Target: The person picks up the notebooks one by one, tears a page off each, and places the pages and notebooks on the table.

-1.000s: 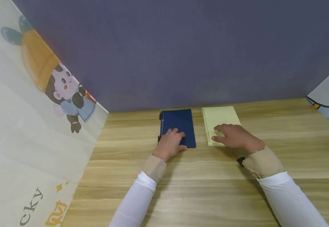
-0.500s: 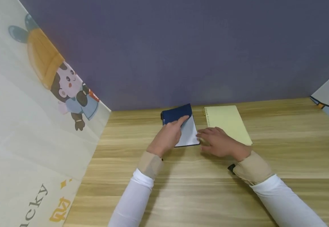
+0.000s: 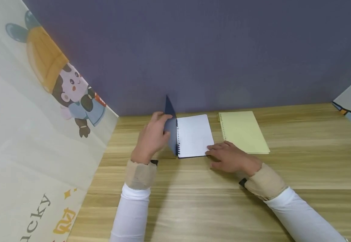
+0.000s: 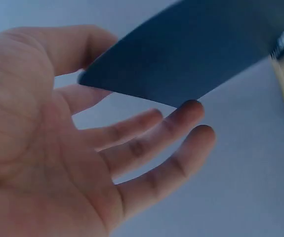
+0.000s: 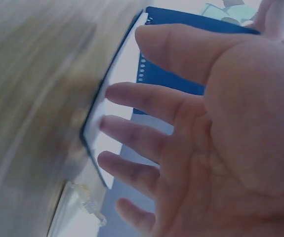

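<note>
A spiral-bound notebook lies on the wooden table with its white page (image 3: 193,134) uppermost. Its dark blue cover (image 3: 170,124) stands steeply raised along the left-hand binding. My left hand (image 3: 152,136) is at this cover, its fingers loosely extended; in the left wrist view the cover (image 4: 181,54) passes in front of the thumb and index finger, and another fingertip meets its edge. My right hand (image 3: 231,156) rests its fingertips at the lower right corner of the page. In the right wrist view those fingers (image 5: 137,136) are nearly straight, reaching over the page.
A pale yellow spiral notebook (image 3: 243,131) lies closed to the right, its lower left corner behind my right hand. A dark purple-grey panel (image 3: 218,57) rises at the table's back edge. A white cloth with a cartoon figure (image 3: 75,90) borders the left side.
The blue cover has lifted from flat and swung left to nearly upright, baring the page. My left hand has moved left with it. My right hand has left the yellow notebook for the page corner.
</note>
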A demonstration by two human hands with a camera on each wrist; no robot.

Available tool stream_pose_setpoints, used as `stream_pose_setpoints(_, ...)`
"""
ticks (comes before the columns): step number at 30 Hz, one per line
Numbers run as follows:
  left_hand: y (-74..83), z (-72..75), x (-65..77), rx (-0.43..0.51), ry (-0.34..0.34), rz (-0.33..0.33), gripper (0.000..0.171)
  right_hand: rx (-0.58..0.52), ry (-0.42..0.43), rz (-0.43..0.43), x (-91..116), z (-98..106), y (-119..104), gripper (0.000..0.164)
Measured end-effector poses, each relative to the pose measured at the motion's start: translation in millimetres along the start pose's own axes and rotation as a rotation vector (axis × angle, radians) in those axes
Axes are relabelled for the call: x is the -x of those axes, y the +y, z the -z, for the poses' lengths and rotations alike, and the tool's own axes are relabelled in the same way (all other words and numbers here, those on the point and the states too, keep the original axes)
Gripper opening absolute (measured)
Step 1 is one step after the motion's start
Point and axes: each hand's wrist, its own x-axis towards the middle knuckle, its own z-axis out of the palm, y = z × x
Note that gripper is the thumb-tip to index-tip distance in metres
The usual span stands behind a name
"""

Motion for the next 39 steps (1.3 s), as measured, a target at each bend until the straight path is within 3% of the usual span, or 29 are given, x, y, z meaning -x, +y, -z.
stream_pose_setpoints(6,-32.0,10.5,0.8,0.008,-0.147,0.153,0.063,-0.04,-0.012,-0.007,2,5,-3,0.04)
stream_pose_setpoints(9,-49.4,6.7,-2.2,0.03,-0.228,0.239,0.07,-0.072,0.002,-0.021,2,6,-4,0.037)
stream_pose_setpoints(12,-65.5,-1.8,-5.8,0.067,-0.266,0.307,0.072,-0.097,0.006,-0.051,3,6,-5,0.036)
stream_pose_setpoints(22,-98.6,-31.7,-11.3,0.071,-0.323,0.354,0.078,-0.112,0.006,-0.067,5,10,-8,0.036)
stream_pose_setpoints(27,-92.6,-45.1,-11.9,-0.048,-0.338,0.375,0.076,-0.121,0.001,-0.071,5,11,-9,0.038)
stream_pose_setpoints(30,-77.5,-54.5,-14.6,-0.099,-0.294,0.33,0.07,-0.126,0.0,-0.073,5,11,-9,0.039)
stream_pose_setpoints(33,-57.9,-66.1,-18.4,-0.053,-0.289,0.24,0.063,-0.134,0.002,-0.073,4,10,-8,0.039)
stream_pose_setpoints(36,-41.2,-79.0,-21.5,-0.002,-0.329,0.152,0.062,-0.136,0.008,-0.07,4,9,-7,0.038)
stream_pose_setpoints(39,-30.5,-89.3,-22.6,0.011,-0.387,0.132,0.067,-0.135,0.016,-0.079,3,8,-7,0.038)
